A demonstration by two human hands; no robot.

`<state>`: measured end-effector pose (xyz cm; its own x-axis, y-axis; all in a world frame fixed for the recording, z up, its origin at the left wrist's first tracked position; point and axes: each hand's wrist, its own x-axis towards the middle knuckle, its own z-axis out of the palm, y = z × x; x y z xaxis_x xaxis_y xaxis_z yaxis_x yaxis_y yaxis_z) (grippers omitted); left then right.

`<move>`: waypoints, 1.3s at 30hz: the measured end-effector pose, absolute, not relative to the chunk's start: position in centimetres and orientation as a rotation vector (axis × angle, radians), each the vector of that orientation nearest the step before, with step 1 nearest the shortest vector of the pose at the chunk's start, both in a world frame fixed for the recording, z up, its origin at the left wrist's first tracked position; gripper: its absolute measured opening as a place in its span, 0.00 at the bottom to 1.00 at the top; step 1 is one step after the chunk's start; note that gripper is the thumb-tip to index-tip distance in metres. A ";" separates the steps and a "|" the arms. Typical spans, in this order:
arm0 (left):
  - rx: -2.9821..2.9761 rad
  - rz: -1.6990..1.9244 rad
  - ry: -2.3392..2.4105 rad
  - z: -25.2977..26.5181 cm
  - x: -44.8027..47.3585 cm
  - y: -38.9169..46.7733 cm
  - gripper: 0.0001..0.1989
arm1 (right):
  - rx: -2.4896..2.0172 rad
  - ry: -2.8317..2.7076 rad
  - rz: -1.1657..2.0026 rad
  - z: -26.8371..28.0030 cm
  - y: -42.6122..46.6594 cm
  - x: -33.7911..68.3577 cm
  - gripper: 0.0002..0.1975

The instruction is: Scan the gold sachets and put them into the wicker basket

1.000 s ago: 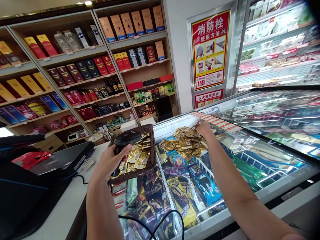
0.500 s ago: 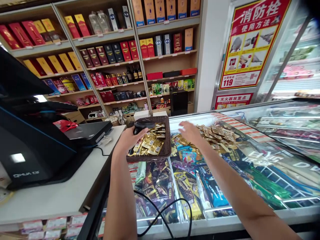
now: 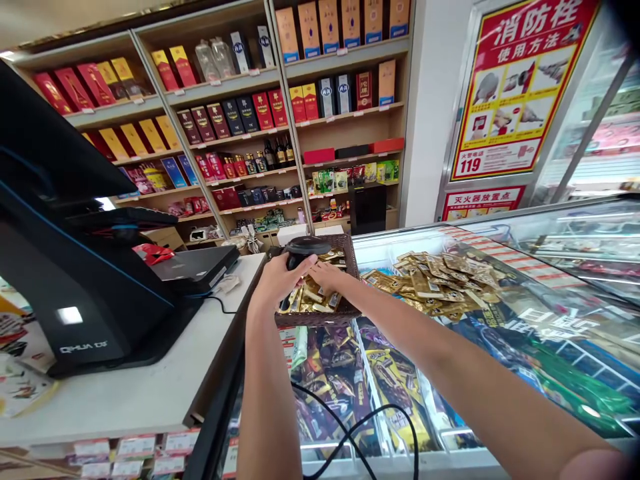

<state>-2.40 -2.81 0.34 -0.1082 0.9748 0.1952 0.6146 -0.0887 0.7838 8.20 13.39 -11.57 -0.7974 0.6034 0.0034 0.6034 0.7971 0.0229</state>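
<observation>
Two bare forearms entered from six o'clock and ran up toward the centre of the view. No sleeve, cuff or glove showed on either; both were uncovered from the lower edge to the fingertips. Left hand (image 3: 277,280): no ring, watch or strap seen on the wrist or on the fingers that showed. Right hand (image 3: 327,275): likewise plain, with no band or bracelet along the wrist. The right forearm looked broad and blurred at five o'clock, where it lay closest to the lens, and narrowed toward the hand. The left forearm looked narrower and more even. Fingernails were too small to make out. No clothing was in view.
</observation>
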 end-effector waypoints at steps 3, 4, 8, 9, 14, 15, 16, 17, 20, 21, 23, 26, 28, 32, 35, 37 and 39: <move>1.743 1.058 1.731 0.5 -2.1 -3.0 0.24 | 0.907 3.095 0.235 -10.9 13.1 8.8 0.41; 1.747 1.060 1.728 0.6 -2.0 -3.1 0.24 | 0.872 3.134 0.285 -10.5 12.9 9.1 0.36; 1.759 1.083 1.722 0.8 -1.7 -3.2 0.24 | 0.910 3.308 0.310 -8.7 11.1 11.4 0.14; 1.757 1.092 1.713 0.9 -1.7 -3.2 0.25 | 1.001 3.348 0.255 -8.4 10.6 12.3 0.10; 1.696 1.142 1.602 1.0 -1.4 -3.3 0.27 | 2.041 3.069 -0.501 -7.4 8.2 18.5 0.24; 1.695 1.130 1.587 1.1 -1.3 -3.3 0.27 | 2.190 2.970 -0.634 -7.2 7.8 20.0 0.28; 1.706 1.106 1.577 1.2 -1.2 -3.4 0.26 | 2.283 2.904 -0.717 -6.9 7.6 21.5 0.30; 1.722 1.074 1.573 1.3 -1.0 -3.4 0.26 | 2.328 2.865 -0.763 -6.6 7.4 23.0 0.30; 1.774 0.975 1.578 1.4 -0.3 -3.4 0.25 | 2.312 2.849 -0.879 -5.1 6.8 26.9 0.22; 1.785 0.956 1.581 1.5 -0.1 -3.4 0.25 | 2.290 2.868 -0.944 -4.5 6.6 27.9 0.19; 1.810 0.931 1.566 1.5 0.5 -3.3 0.24 | 2.268 2.916 -1.094 -3.6 6.2 29.5 0.17; 1.851 0.885 1.513 1.5 1.4 -3.2 0.23 | 2.313 2.884 -1.296 -2.9 5.6 30.7 0.15; 1.868 0.850 1.498 1.5 1.8 -3.2 0.23 | 2.359 2.815 -1.370 -2.7 5.5 31.0 0.15; 1.907 0.786 1.474 1.2 2.2 -3.1 0.24 | 2.357 2.803 -1.333 -2.7 5.5 31.1 0.13; 1.940 0.767 1.486 0.9 2.3 -2.9 0.23 | 2.348 2.792 -1.292 -2.6 5.5 31.0 0.12; 1.949 0.764 1.498 0.9 2.3 -2.8 0.23 | 2.346 2.786 -1.293 -2.5 5.4 31.0 0.13; 1.956 0.764 1.483 0.8 2.3 -2.7 0.23 | 2.349 2.782 -1.275 -2.4 5.4 30.9 0.13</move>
<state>2.29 -2.70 0.84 0.2249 0.9687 0.1047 0.6475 -0.2289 0.7269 30.92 5.42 -2.36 -0.1041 0.9873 0.1202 0.5533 0.1579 -0.8179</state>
